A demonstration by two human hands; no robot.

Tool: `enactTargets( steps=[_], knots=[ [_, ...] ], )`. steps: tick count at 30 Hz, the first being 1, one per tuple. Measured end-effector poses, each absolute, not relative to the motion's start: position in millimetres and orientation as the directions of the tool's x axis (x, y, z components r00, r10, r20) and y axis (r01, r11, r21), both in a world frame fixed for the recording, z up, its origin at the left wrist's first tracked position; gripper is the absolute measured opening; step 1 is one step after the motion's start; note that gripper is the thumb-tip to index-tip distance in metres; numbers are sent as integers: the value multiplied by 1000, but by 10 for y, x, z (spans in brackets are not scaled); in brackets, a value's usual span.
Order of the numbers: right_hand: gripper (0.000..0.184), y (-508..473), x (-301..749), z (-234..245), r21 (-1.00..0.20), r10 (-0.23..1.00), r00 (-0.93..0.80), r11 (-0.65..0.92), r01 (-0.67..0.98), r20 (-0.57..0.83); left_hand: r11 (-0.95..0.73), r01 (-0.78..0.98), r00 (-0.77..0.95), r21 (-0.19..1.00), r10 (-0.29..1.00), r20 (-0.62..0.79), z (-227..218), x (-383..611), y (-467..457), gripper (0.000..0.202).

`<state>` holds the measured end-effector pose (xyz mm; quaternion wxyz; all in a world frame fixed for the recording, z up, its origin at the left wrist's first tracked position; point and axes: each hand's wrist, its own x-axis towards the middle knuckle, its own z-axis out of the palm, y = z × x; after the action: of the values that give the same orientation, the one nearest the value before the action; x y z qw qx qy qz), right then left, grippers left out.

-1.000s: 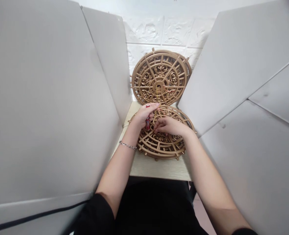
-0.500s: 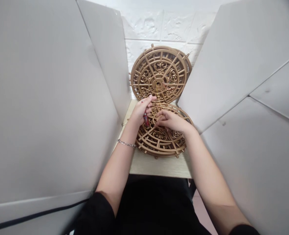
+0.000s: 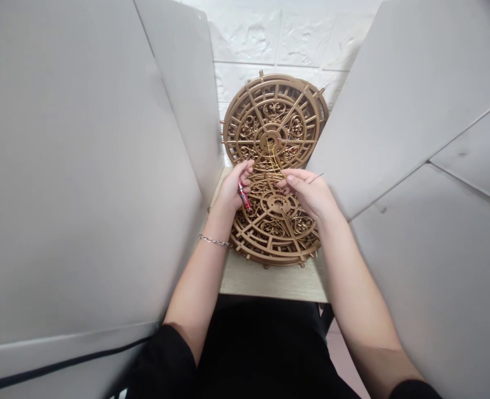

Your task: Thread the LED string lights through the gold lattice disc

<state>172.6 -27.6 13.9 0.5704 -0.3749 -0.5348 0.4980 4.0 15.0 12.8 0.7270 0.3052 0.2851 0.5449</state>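
My left hand (image 3: 235,187) is closed around a slim red cylinder (image 3: 243,198) with a patterned surface, whose exact kind I cannot make out. Between the thumb and fingers of my right hand (image 3: 305,187) is a thin yellow wire (image 3: 275,158), which runs up to the hub of the upper gold openwork disc (image 3: 271,130). That disc leans upright at the back. Beneath both hands lies the lower gold openwork disc (image 3: 276,230), with dark thin wires near its centre. A fine dark strand (image 3: 317,178) sticks out past my right hand.
Pale panels stand close on the left (image 3: 82,166) and right (image 3: 431,266). A white brick-textured wall (image 3: 245,39) is behind the discs. The discs rest on a light wooden board (image 3: 269,281). A black cable (image 3: 66,363) runs along the lower left.
My right hand has moved up and right from the lower disc's centre, now drawing the yellow wire with it. My left hand has shifted slightly left and still holds the red cylinder.
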Motion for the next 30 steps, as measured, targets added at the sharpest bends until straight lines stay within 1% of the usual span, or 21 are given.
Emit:
enactTargets(
  steps=[3, 6, 8, 11, 15, 17, 20, 22, 24, 26, 28, 30],
  knots=[
    [23, -300, 1699, 164, -958, 966, -92, 225, -178, 244, 229, -493, 353, 839, 935, -47, 150, 84, 91, 13],
    [25, -322, 1674, 190, -955, 965, -106, 213, -208, 239, 149, -322, 458, 935, 889, 16, 161, 126, 38, 20],
    [26, -329, 1662, 196, -953, 967, -104, 206, -220, 233, 74, -209, 539, 975, 841, 52, 158, 141, 15, 20],
    [26, -319, 1661, 178, -954, 967, -82, 221, -201, 241, -30, -104, 630, 994, 771, 89, 151, 146, -10, 19],
    [28, -293, 1671, 139, -946, 951, -89, 280, -162, 297, -113, -9, 688, 994, 720, 88, 158, 161, -55, 14],
    [32, -295, 1655, 134, -931, 936, -88, 323, -171, 341, -194, 8, 678, 981, 722, 138, 166, 186, -73, 20],
    [38, -322, 1604, 140, -911, 917, -72, 377, -167, 392, -335, -18, 632, 942, 727, 271, 167, 227, -71, 27],
    [43, -338, 1570, 139, -912, 913, -68, 394, -112, 402, -361, -35, 615, 932, 727, 305, 158, 245, -57, 28],
    [47, -344, 1550, 130, -909, 906, -70, 416, -34, 418, -347, -29, 588, 937, 753, 297, 149, 252, -46, 29],
    [49, -343, 1547, 118, -884, 886, -64, 463, 59, 460, -336, 18, 540, 942, 796, 274, 148, 252, -47, 29],
    [46, -342, 1554, 111, -831, 849, -15, 521, 193, 529, -310, 66, 477, 948, 845, 243, 159, 250, -55, 31],
    [43, -345, 1563, 112, -755, 785, 75, 559, 344, 615, -244, 54, 376, 968, 903, 207, 177, 248, -57, 29]
  ],
)
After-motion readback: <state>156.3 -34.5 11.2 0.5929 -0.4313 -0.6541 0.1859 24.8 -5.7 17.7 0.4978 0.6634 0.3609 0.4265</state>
